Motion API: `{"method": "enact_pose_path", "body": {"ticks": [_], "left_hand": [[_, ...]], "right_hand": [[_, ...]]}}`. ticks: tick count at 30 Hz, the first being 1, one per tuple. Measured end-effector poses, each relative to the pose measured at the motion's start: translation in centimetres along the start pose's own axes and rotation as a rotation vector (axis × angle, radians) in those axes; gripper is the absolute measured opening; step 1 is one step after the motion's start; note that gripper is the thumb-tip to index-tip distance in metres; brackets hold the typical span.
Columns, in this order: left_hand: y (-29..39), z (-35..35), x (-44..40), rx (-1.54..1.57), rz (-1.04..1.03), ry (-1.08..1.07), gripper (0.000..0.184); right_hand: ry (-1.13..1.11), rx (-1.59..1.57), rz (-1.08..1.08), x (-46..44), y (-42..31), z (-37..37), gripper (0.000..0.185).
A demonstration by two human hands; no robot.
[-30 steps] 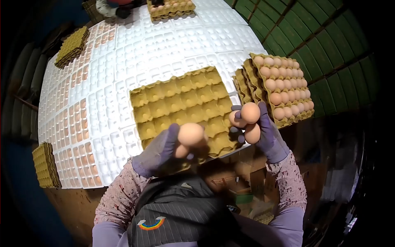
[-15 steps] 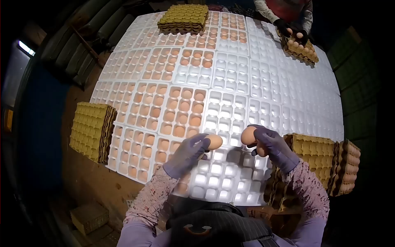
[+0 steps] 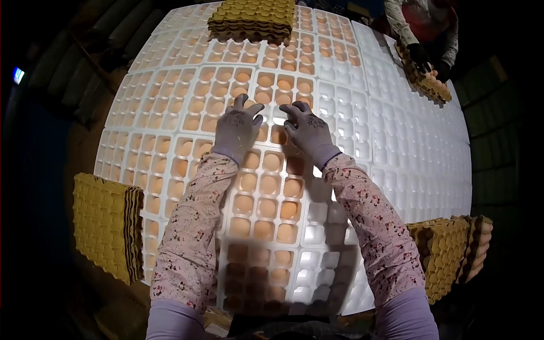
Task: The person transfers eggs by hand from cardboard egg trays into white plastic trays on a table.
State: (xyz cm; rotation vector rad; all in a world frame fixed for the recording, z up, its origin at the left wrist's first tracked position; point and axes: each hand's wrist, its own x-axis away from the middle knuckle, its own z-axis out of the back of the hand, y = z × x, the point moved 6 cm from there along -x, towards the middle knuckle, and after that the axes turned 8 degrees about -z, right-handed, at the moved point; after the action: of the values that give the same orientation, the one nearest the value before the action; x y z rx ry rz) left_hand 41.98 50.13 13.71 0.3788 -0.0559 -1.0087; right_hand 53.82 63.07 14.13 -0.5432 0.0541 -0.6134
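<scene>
My left hand [image 3: 236, 129], in a grey-purple glove, reaches over the white egg trays, its fingers curled near the eggs of one cell. Beside it on the right, my right hand [image 3: 309, 131] bends its fingers over the same tray. What either hand grips is hidden under the fingers. Between and below them, brown eggs [image 3: 268, 185] sit in the square cells of a white tray [image 3: 300, 238]. More filled trays lie to the left, and trays with bare cells [image 3: 396, 141] lie to the right.
Stacks of yellow-brown egg cartons stand at the left edge [image 3: 105, 226], the far edge [image 3: 252, 20] and the near right [image 3: 439, 249], where one carton holds eggs [image 3: 481, 246]. At the far right, a co-worker's dark-gloved hands [image 3: 420, 58] hold eggs over another carton.
Both hands have moved forward, away from my body, to a tray farther off. The eggs seen in them earlier are no longer plainly visible. The camera's view has shifted over the table.
</scene>
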Motion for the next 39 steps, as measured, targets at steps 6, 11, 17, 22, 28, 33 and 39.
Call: {"method": "enact_pose_path", "body": {"ticks": [6,11,17,22,28,33,39], "left_hand": [[-0.5,-1.6,-3.4,0.13,0.001,-0.014,0.042],[4.7,-2.7,-1.4,0.773,0.074,0.235,0.048],[10.3,-9.9,-2.5,0.322,-0.11,0.2,0.059],[12.5,-8.3,-0.2,0.242,-0.076,0.272,0.057],[26.4,-5.6,14.7,1.066,-0.146,-0.063,0.058],[42.5,-5.8,26.1,1.245,-0.151,-0.442,0.081],[51.7,-5.1,28.6,1.221,-0.071,-0.25,0.094]], "right_hand": [[-0.04,0.038,0.054,-3.4,1.1,-1.2,0.042],[0.323,-0.308,0.199,-3.7,5.3,-2.0,0.048],[0.39,-1.032,-0.167,7.4,6.0,5.0,0.049],[0.011,-1.063,-0.288,28.0,4.5,7.1,0.051],[0.074,-0.636,-0.227,44.1,10.9,20.4,0.06],[0.702,-0.204,-0.584,51.9,29.6,33.4,0.045],[0.224,-0.86,-0.736,58.2,43.1,31.9,0.035]]}}
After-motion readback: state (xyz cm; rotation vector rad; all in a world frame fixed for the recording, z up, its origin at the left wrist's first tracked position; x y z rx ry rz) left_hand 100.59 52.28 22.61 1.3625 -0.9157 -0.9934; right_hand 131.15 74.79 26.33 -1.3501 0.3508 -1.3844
